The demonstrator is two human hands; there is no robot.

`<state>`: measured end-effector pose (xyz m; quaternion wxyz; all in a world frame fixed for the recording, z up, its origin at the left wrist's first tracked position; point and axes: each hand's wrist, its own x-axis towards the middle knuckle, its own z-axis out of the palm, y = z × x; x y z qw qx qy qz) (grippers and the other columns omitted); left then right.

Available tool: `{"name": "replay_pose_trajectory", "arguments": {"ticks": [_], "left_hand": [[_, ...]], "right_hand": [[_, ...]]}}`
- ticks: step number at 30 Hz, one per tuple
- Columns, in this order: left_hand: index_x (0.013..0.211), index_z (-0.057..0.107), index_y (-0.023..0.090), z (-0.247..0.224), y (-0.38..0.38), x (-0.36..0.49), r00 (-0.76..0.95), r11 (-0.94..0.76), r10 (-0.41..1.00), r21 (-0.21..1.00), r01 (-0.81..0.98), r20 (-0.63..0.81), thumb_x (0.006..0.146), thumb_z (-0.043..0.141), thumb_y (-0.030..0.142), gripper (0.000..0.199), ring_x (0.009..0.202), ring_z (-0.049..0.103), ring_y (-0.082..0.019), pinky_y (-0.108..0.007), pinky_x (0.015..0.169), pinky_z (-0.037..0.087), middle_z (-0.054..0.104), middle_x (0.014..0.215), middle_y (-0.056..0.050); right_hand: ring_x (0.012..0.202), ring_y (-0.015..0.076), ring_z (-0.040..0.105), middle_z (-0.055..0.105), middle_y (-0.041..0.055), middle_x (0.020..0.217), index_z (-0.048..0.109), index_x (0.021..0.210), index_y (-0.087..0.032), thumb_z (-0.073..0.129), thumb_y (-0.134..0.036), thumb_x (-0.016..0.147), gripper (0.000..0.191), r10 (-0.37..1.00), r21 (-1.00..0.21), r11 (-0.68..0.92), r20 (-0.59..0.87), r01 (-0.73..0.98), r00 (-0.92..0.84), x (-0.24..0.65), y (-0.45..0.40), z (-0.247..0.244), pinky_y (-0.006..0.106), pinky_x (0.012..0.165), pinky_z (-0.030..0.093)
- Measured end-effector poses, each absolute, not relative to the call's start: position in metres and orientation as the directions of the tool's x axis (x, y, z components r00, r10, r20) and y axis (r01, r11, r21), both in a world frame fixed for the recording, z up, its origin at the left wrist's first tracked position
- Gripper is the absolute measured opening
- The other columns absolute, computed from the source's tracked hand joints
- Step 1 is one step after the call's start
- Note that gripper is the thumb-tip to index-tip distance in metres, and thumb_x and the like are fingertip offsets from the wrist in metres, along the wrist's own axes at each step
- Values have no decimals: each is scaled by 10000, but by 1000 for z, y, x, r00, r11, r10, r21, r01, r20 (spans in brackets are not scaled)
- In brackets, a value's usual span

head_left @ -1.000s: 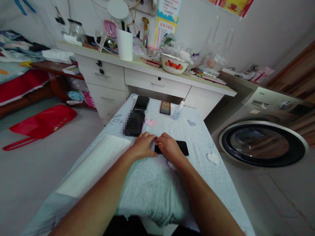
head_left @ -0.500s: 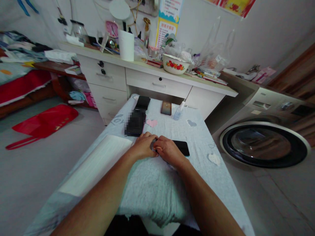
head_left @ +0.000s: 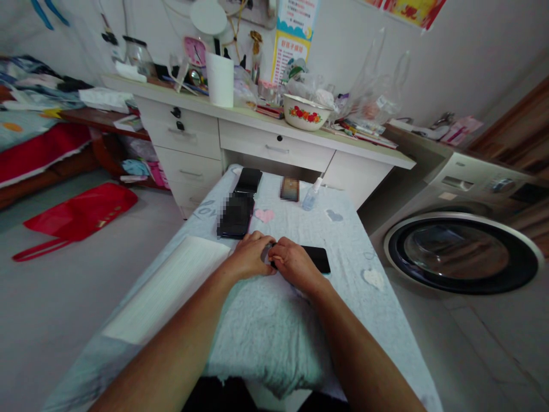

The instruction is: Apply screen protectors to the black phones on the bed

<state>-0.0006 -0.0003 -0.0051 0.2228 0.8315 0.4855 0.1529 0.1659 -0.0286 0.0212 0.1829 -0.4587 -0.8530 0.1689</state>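
Observation:
A black smartphone (head_left: pixel 316 259) lies crosswise on the cloth-covered table (head_left: pixel 266 320), its right end showing beyond my fingers. My left hand (head_left: pixel 252 255) grips its left end, thumb and fingers curled around it. Over the phone's middle is my right hand (head_left: pixel 297 262), closed, with its fingertips pressed together near my left thumb. Whatever is in those fingertips is hidden; only a small greyish patch shows between the hands. Just beyond my left hand lies a dark phone-like device (head_left: pixel 237 215), partly blurred out, with another black flat device (head_left: pixel 249 180) behind it.
A brown-screened phone (head_left: pixel 290 189) and a clear spray bottle (head_left: pixel 310 195) are at the table's far end. A folded white cloth (head_left: pixel 171 286) lies along the left edge. Beyond is a white desk (head_left: pixel 274 150); a washing machine (head_left: pixel 458 171) stands right, a red bag (head_left: pixel 86 212) on the floor left.
Both hands stay in almost the same place on the phone. The view has shifted very slightly.

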Motion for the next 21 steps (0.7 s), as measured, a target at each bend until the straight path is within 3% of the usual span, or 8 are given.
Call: {"name": "replay_pose_trajectory", "arguments": {"ticks": [21], "left_hand": [[1223,528,275,-4,-1,-1,479,-420,878,513,748,19,573,735,416,697,1144,491,-278,-367,976,399,519,1189,-59]], "right_hand": [[786,121,530,557,30,873,675,824,-162,535,-45,791,185,794,-445,584,138,679,-592,171,-34,23,236,751,395]]}}
